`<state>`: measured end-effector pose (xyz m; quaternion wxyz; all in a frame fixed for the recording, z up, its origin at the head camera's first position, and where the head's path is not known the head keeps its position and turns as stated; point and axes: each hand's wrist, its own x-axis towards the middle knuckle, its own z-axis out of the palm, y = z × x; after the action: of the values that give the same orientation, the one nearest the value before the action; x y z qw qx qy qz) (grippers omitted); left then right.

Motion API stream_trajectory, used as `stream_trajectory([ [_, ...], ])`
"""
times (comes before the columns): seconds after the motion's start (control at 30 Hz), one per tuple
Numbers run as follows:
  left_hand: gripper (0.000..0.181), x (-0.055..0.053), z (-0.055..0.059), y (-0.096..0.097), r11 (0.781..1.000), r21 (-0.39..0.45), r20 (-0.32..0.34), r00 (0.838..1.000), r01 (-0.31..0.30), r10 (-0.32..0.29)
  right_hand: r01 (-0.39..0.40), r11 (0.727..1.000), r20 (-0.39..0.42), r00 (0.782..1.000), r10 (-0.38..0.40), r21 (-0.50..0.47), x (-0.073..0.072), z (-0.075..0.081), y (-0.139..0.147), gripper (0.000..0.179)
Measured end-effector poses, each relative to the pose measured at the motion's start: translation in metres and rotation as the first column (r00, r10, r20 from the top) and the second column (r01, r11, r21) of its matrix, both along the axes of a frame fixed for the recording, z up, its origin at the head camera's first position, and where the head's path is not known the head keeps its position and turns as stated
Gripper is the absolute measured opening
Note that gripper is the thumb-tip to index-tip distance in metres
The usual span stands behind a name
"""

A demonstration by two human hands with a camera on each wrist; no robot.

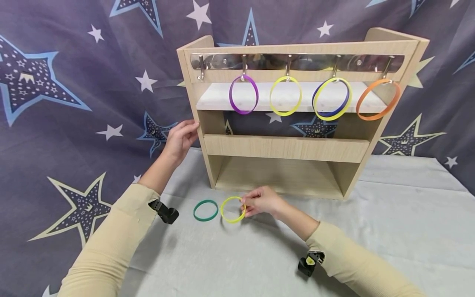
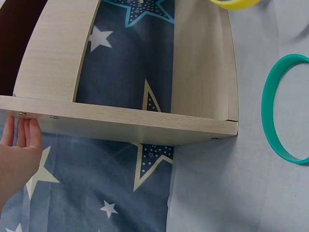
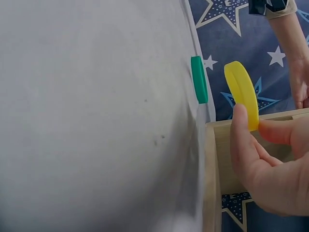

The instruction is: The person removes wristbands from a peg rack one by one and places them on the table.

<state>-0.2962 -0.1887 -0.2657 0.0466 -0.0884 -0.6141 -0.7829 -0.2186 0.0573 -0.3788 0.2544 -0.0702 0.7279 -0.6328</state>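
Right wrist: smooth, bright yellow band

High over the table, the head view faces forward and down, standing off far enough to take in the shelf, both arms and the starry cloth behind. At the left cuff, a small black camera looks past the left hand at the shelf's left side, near enough to crop it, the shelf lying sideways. Its twin on the right wrist looks along the right hand, close up at the frame's right edge, with tabletop on the left. All three share the left hand, part of the shelf and the green ring
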Motion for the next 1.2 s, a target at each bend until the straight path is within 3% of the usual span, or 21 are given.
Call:
stream_trajectory([
  [0.3, 0.011, 0.001, -0.001, -0.002, 1.0, -0.016, 0.004, 1.0, -0.011, 0.011, 0.025, 0.998, 0.019, 0.999, -0.027, 0.057, 0.001, -0.013, -0.008, 0.023],
  [0.67, 0.009, 0.0, -0.001, -0.004, 1.0, -0.027, 0.011, 1.0, -0.004, 0.005, 0.086, 0.995, 0.004, 0.996, -0.087, 0.056, 0.002, -0.022, -0.018, 0.017],
  [0.9, 0.011, 0.001, -0.003, -0.003, 1.0, -0.017, 0.017, 1.0, 0.0, 0.001, 0.124, 0.988, -0.043, 0.992, -0.121, 0.089, 0.004, -0.026, -0.02, 0.018],
  [1.2, 0.019, -0.001, -0.001, -0.001, 1.0, 0.008, -0.007, 1.0, 0.012, -0.012, 0.153, 0.974, -0.126, 0.983, -0.133, 0.167, 0.002, -0.017, -0.01, 0.018],
])
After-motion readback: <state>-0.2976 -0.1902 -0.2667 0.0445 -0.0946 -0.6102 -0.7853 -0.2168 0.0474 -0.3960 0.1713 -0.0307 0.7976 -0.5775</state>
